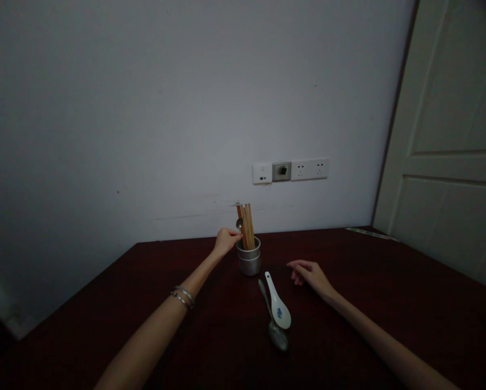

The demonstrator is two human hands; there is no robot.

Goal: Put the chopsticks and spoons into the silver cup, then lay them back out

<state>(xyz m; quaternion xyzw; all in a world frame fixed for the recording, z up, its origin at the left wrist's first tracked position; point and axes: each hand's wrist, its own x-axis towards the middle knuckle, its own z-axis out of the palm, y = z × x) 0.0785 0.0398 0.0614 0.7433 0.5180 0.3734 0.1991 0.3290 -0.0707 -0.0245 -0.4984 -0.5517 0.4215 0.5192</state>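
A metal utensil holder (249, 261) stands on the dark red table (348, 325) and holds several wooden chopsticks (247, 226). My left hand (225, 240) is at the holder's left rim, pinching the handle of a small metal spoon (239, 223) that stands in the holder. My right hand (309, 274) rests on the table to the holder's right, fingers loosely spread and holding nothing. A white ceramic spoon (278, 309) with a blue mark lies just left of it, beside a metal spoon (272, 324).
A white wall with a row of sockets (290, 170) runs behind the table. A pale door (450, 162) stands at the right. Two bracelets (183, 296) circle my left wrist.
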